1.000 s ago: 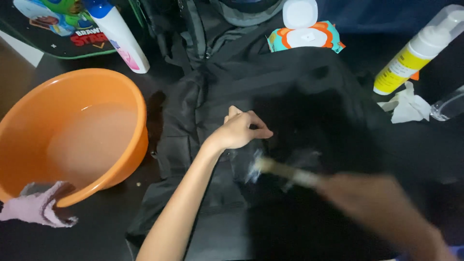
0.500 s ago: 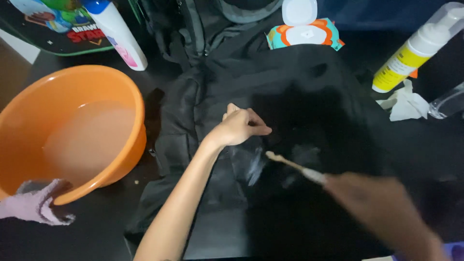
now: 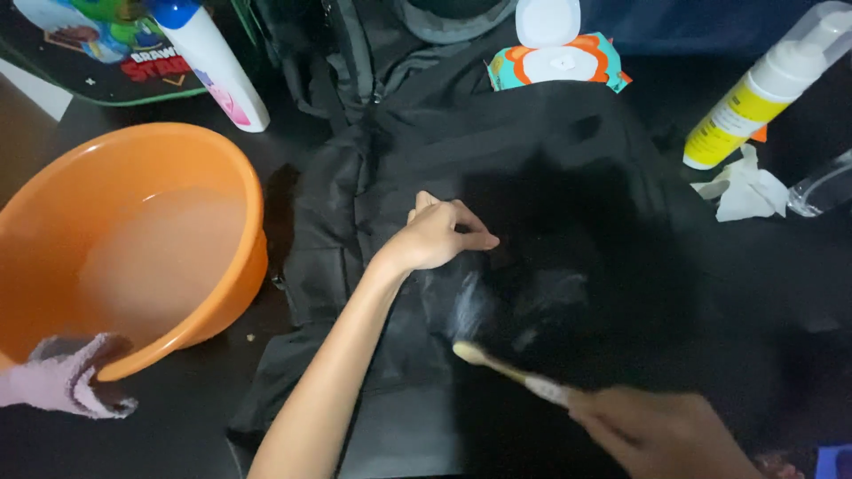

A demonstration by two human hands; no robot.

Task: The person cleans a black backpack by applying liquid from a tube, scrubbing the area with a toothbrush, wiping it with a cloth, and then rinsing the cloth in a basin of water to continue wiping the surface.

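Pinning the jacket [image 3: 497, 160] flat, left hand [image 3: 439, 235] presses fingers down; below it, right hand [image 3: 657, 430] grips a toothbrush [image 3: 506, 368] on the foam [image 3: 466, 310].

A round orange plastic basin [image 3: 133, 168] sits at the left on the dark table [image 3: 177, 417], holding cloudy water. A pale pink fuzzy cloth [image 3: 62, 381] hangs over its near rim and rests partly on the table. Beyond the basin, a white tube with a blue cap [image 3: 213, 62] lies tilted, its upper end over a dark, colourfully printed flat item [image 3: 80, 53]. At the top centre lies a teal and orange pack of wet wipes [image 3: 555, 64] with its white lid flipped open. At the right stands a white and yellow foam pump bottle [image 3: 763, 89], a crumpled white tissue [image 3: 741, 188] just beside its base, and a clear bottle [image 3: 821, 186] near the right edge.
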